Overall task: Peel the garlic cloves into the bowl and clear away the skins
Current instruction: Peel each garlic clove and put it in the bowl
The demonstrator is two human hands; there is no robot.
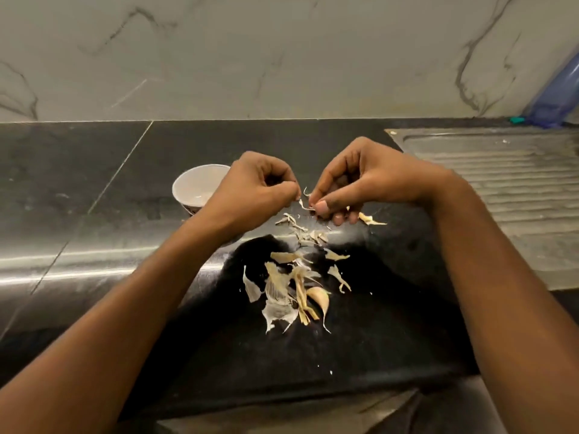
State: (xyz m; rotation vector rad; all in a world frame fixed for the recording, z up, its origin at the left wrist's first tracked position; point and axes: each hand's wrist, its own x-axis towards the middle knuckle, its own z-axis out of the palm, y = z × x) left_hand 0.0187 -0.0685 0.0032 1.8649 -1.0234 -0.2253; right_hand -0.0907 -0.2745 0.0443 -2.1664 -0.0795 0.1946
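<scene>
Both hands hover over the dark counter [94, 189], fingertips almost meeting. My left hand [260, 186] is curled with its fingertips pinched; what it holds is hidden inside the fingers. My right hand [354, 183] pinches a thin strip of garlic skin [305, 206] between thumb and forefinger. A white bowl [195, 187] stands just left of my left hand, partly hidden by the wrist. Below the hands lies a scatter of papery garlic skins [282, 292], and one unpeeled garlic clove [321, 300] lies at its right side.
A steel sink drainboard [507, 183] with ridges fills the right side. A blue plastic item [557, 95] leans on the marble wall [250, 57] at the far right. More skin scraps [371, 219] lie under my right hand.
</scene>
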